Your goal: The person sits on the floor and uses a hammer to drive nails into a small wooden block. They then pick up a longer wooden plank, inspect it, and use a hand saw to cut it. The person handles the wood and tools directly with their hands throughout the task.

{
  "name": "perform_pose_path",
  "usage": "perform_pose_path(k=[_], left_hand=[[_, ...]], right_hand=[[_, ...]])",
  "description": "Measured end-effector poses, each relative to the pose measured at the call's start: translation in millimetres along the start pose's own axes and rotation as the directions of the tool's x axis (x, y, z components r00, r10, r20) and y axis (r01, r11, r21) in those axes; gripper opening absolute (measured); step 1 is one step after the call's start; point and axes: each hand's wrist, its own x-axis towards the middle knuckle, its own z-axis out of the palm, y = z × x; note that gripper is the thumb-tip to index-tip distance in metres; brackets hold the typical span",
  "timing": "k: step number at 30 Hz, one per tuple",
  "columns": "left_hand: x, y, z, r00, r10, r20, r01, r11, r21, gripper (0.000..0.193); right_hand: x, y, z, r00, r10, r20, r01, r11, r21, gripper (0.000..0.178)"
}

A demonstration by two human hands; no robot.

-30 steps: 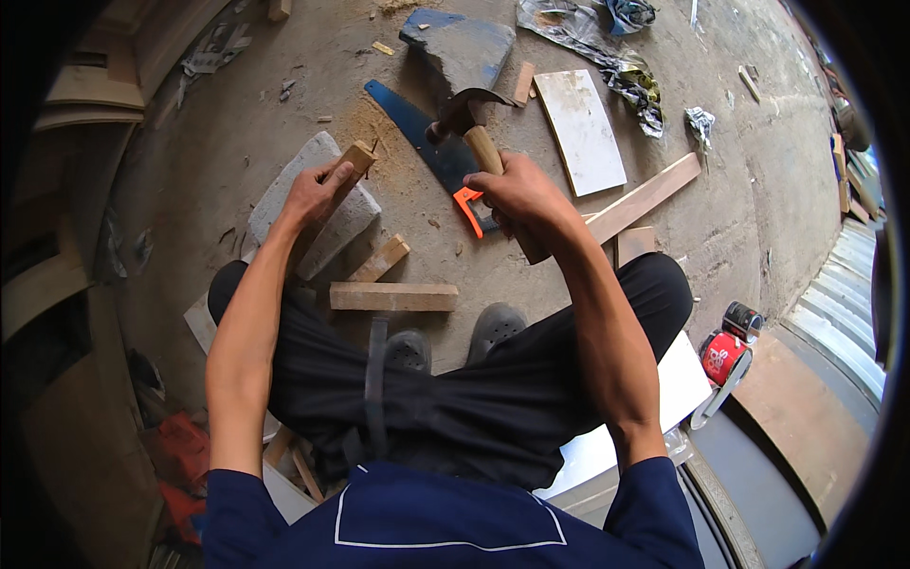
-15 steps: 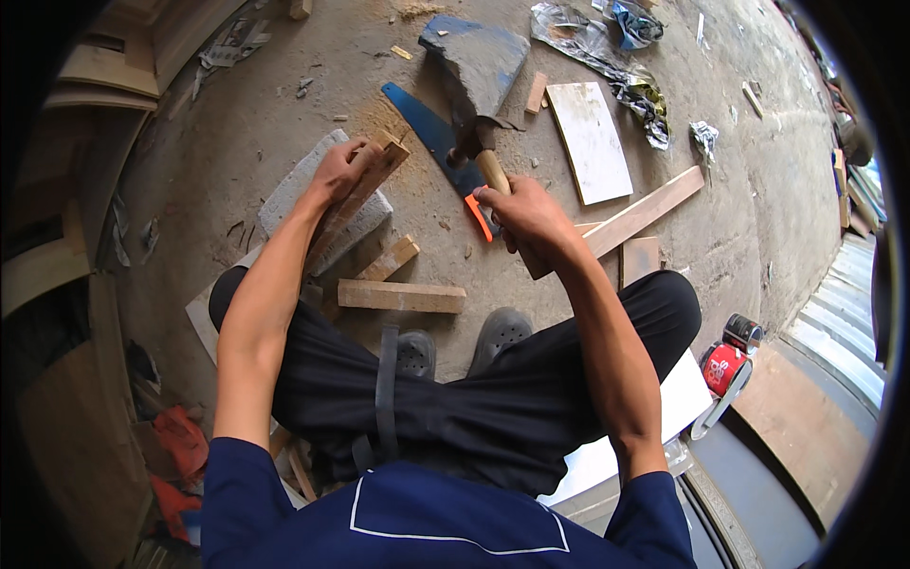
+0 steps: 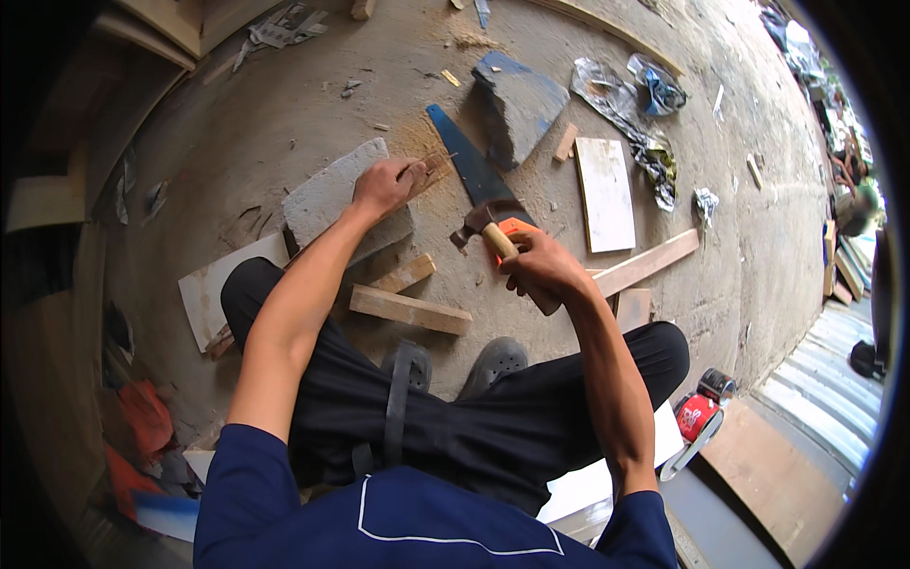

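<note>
My left hand [image 3: 387, 190] is closed around a piece of wood [image 3: 433, 173], whose far end sticks out past my fingers. A thin nail-like point shows at that end. Beneath it lies a rough pale grey block [image 3: 327, 188]; my hand hides most of the wood. My right hand [image 3: 538, 266] grips a claw hammer [image 3: 500, 239] by its wooden handle, the dark head pointing away from me, to the right of the wood. Under the hammer head, a handsaw [image 3: 469, 166] with a blue blade and orange handle lies on the floor.
Two short wood offcuts [image 3: 409, 310] lie in front of my shoes [image 3: 498, 365]. Farther off are a large blue-grey block [image 3: 521, 104], a white board [image 3: 605, 194] and crumpled plastic [image 3: 607, 95]. A long wood strip [image 3: 654, 263] lies at right, near a red can [image 3: 699, 417].
The hammer has come down nearer to me, away from the big block and over the saw's handle. The held wood has turned and its far end sits lower. My view has shifted.
</note>
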Motion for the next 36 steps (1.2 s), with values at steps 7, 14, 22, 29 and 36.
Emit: perform_pose_path(k=[7,14,22,29,36], left_hand=[[-62.8,-44.1,-51.0,0.961,0.265,0.074,-0.275,0.908,0.315,0.072],[-83.5,-57.9,-43.3,0.985,0.074,0.159,-0.130,0.914,0.384,0.071],[-63.6,-37.9,-101.3,1.000,0.011,0.028,-0.018,0.967,0.253,0.071],[-11.0,34.2,-240.1,0.895,-0.013,-0.445,0.116,0.972,0.205,0.081],[45.1,132.1,-345.0,0.530,0.047,-0.847,0.002,0.998,0.056,0.072]], right_hand=[[-2.1,-11.7,-0.3,0.997,0.001,0.082,0.004,0.998,-0.066,0.044],[-22.2,-29.8,-13.2,0.997,0.045,0.066,-0.042,0.998,-0.037,0.048],[-32.9,-30.4,-40.7,1.000,-0.005,-0.022,0.005,1.000,-0.031,0.061],[-49.0,-92.8,-59.2,0.987,-0.154,-0.039,0.150,0.984,-0.093,0.060],[-46.7,-120.3,-63.1,0.965,-0.260,-0.026,0.257,0.963,-0.079,0.057]])
